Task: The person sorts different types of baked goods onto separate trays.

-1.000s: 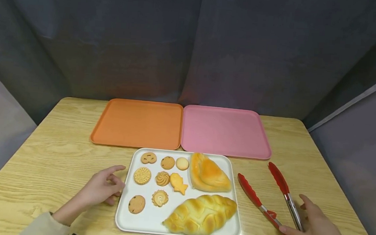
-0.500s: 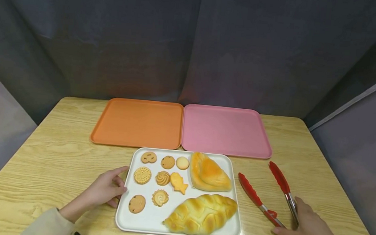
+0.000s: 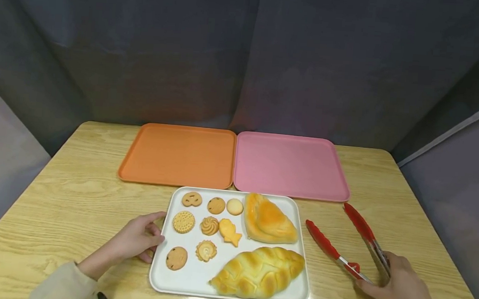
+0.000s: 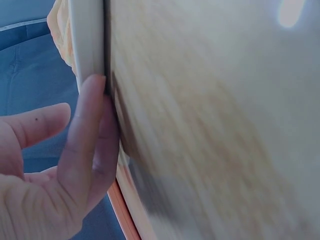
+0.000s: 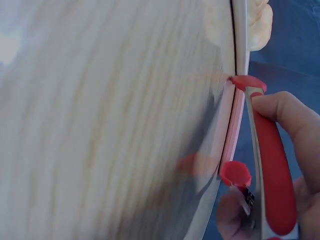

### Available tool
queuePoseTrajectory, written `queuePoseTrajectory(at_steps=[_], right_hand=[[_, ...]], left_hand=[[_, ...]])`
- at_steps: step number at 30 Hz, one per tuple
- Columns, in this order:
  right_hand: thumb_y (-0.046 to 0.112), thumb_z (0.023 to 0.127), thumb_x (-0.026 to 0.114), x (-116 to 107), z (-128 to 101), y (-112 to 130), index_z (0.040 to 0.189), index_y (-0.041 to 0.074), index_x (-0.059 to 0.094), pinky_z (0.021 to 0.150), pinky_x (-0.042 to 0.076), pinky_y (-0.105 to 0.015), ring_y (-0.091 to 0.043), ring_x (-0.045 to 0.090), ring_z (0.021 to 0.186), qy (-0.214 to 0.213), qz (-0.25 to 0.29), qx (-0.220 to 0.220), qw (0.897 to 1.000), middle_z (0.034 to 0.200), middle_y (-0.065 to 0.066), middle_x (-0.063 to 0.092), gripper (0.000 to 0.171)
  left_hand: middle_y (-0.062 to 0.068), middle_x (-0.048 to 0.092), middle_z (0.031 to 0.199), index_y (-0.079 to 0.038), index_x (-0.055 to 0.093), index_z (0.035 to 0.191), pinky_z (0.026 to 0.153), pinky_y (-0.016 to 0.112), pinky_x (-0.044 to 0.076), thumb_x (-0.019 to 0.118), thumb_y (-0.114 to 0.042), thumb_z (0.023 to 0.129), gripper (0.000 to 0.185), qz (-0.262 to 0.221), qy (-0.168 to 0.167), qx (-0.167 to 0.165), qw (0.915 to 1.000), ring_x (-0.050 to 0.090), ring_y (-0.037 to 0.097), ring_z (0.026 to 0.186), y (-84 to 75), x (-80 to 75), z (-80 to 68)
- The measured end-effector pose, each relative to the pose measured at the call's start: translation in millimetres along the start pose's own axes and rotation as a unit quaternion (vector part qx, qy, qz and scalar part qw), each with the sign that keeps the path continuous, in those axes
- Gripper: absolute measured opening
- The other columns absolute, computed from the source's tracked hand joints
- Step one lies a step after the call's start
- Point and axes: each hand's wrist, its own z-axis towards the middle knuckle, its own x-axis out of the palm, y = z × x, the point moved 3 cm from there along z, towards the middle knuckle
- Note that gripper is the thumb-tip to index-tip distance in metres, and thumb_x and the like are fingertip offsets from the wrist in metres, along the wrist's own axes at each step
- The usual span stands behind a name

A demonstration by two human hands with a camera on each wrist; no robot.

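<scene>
At lower right, red-and-silver tongs are forming a wide V, the right hand gripping them. At lower center, a flat white tray is bearing cookies and bread, the left hand touching its left rim with loose fingers.

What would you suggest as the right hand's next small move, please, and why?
Probably bring the red-and-silver metal tongs over the golden triangular bread: the right hand grips them, they are spread open, and that bread lies on the tongs' side of the white rectangular tray.
</scene>
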Motion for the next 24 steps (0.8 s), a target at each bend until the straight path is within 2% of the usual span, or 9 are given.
queuePoseTrajectory(at_steps=[3,7,14,20,24], right_hand=[[0.046,0.065,0.076,-2.3,-1.2,-1.4,0.114,-0.020,0.040,0.062,0.047,-0.054,-0.039,0.053,0.081,-0.018,0.008,-0.008,1.000,0.099,-0.031,0.047,0.090],[0.047,0.066,0.075,-2.9,-0.2,-2.5,0.113,-0.021,0.041,0.061,0.047,-0.054,-0.038,0.053,0.079,-0.016,0.004,-0.011,1.000,0.097,-0.030,0.048,0.090],[0.059,0.063,0.072,-3.5,0.8,-2.0,0.111,-0.022,0.041,0.054,0.047,-0.050,-0.028,0.049,0.063,-0.019,-0.023,-0.004,1.000,0.090,-0.029,0.046,0.099],[0.062,0.066,0.068,-8.5,-0.9,-7.6,0.120,-0.019,0.035,0.051,0.047,-0.051,-0.035,0.053,0.066,-0.010,-0.031,0.008,0.999,0.100,-0.034,0.040,0.103],[0.058,0.064,0.072,-13.5,-4.5,-8.1,0.121,-0.015,0.037,0.048,0.044,-0.039,-0.026,0.049,0.064,-0.026,-0.020,-0.005,0.999,0.097,-0.027,0.044,0.100]], left_hand=[[0.012,0.053,0.081,0.008,0.031,0.136,0.043,0.038,0.053,0.058,0.004,0.083,0.060,-0.002,-0.001,-0.006,1.0000,0.058,0.020,0.056,0.1,-0.3,0.3],[0.012,0.053,0.082,0.006,0.032,0.137,0.043,0.037,0.053,0.057,0.003,0.084,0.059,-0.001,-0.006,-0.015,0.9999,0.057,0.020,0.056,0.4,-0.7,1.0],[0.013,0.054,0.083,0.007,0.031,0.137,0.044,0.038,0.053,0.056,0.003,0.084,0.058,-0.007,0.003,-0.010,0.9999,0.058,0.020,0.058,-0.2,-0.5,0.6],[0.013,0.053,0.084,0.008,0.030,0.137,0.045,0.037,0.053,0.056,0.002,0.085,0.059,-0.006,0.007,-0.010,0.9999,0.058,0.020,0.058,-0.4,-0.7,1.1],[0.013,0.054,0.085,0.006,0.030,0.137,0.045,0.037,0.053,0.056,0.000,0.086,0.059,-0.006,0.006,-0.019,0.9998,0.058,0.021,0.058,0.6,-1.5,1.3]])
